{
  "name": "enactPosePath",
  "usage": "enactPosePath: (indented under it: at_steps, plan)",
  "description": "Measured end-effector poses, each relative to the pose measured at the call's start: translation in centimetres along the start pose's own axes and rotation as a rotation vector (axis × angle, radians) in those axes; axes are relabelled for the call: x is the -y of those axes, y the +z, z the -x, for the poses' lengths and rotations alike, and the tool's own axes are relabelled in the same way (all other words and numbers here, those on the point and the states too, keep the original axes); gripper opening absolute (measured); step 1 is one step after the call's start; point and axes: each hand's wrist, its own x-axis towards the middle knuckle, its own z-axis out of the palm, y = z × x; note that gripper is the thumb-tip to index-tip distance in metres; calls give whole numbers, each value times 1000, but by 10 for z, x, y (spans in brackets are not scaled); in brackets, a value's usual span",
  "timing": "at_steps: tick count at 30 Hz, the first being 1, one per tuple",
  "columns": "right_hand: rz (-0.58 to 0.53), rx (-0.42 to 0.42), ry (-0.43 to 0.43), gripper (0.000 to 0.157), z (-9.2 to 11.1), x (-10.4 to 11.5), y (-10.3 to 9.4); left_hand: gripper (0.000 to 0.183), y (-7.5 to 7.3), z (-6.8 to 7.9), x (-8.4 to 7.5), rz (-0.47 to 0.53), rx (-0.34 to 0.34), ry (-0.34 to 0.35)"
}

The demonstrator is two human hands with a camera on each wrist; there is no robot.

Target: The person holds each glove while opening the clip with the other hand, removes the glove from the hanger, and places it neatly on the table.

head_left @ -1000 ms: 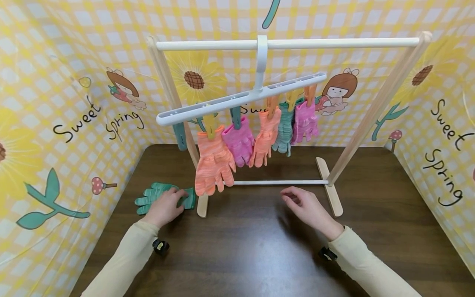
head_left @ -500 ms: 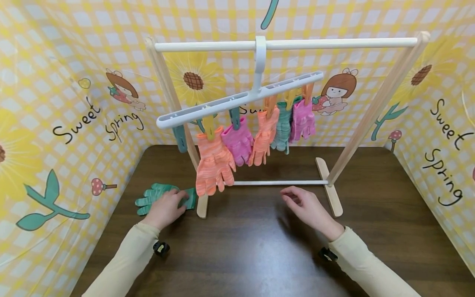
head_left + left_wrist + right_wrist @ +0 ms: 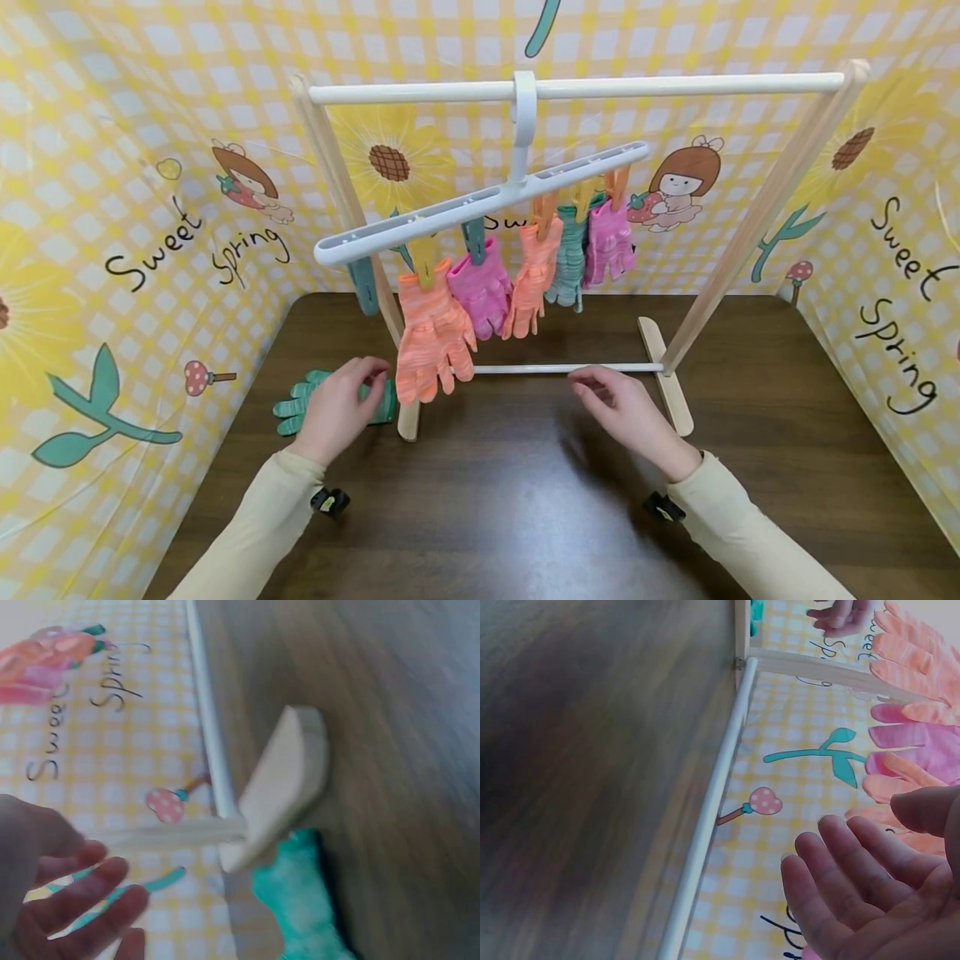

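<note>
A green knit glove (image 3: 294, 410) lies flat on the table at the left. My left hand (image 3: 341, 407) hovers over it with relaxed fingers and nothing in them; the left wrist view shows the glove (image 3: 300, 900) well apart from the fingertips. My right hand (image 3: 628, 414), palm turned inward and fingers loosely bent, is held over the table at centre right, also without anything in it. Above and between the hands hangs a tilted pale grey hanger (image 3: 450, 215). Clothespins hold gloves from it: orange (image 3: 433, 342), pink (image 3: 480, 296), orange (image 3: 532, 283), teal (image 3: 570, 262) and pink (image 3: 609, 242).
A blue-green clothespin (image 3: 363, 285) at the hanger's near left end holds no glove. The hanger hooks over the white top rod (image 3: 675, 85) of a wooden stand. The stand's feet (image 3: 666, 383) rest on the dark table (image 3: 510, 500), with patterned yellow cloth (image 3: 795, 150) around it.
My left hand has lifted off the green glove, its fingers rising and moving slightly right. The right hand has risen a little. The hanger has swung slightly; the green glove stays in place.
</note>
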Motion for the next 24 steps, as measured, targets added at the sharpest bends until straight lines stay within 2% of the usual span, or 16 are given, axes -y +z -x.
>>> enactPosePath:
  at_steps: [6, 13, 18, 24]
  plan:
    - [-9, -1, -3, 18, -3, 6, -1, 15, -8, -8, -20, 148, -161, 56]
    - [-20, -10, -25, 18, -7, 14, -2, 22, -17, -18, -44, 404, -243, 35]
    - [-47, -16, -40, 18, -12, 23, -5, 24, -23, -24, -63, 518, -237, 28]
    - [-68, 8, -48, 20, -22, 38, -10, 27, -26, -27, -81, 505, -184, 49]
